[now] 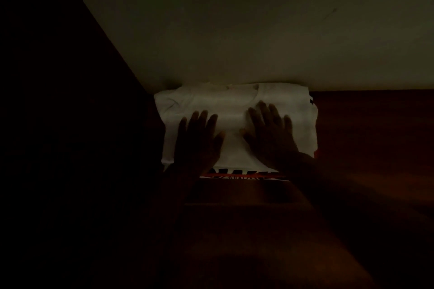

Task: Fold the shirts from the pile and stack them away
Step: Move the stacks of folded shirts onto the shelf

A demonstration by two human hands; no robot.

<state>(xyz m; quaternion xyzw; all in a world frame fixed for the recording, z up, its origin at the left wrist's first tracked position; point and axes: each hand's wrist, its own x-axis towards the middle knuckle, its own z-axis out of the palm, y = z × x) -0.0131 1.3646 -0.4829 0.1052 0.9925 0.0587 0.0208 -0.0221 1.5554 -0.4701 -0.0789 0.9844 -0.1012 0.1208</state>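
Dim shelf (366,129), pale wall (234,30) behind. Folded white shirt (234,105) sits against the wall, atop another w/ red-black print (244,175) (edge only). Left hand (199,141) & right hand (270,134) lie flat on it, fingers spread, gripping nothing.

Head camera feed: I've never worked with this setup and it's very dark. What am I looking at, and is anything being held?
There is no machine here: a person wears one wide-angle camera on the head, looking forward and down at their own two hands. The left hand and the right hand both lie flat, fingers spread, on a folded white shirt. Nothing is gripped; the hands only press on it. The shirt sits on a dark wooden surface, its far edge against a pale wall. Under its near edge a strip of red and black print shows, probably another garment, though it is too dim to be sure.
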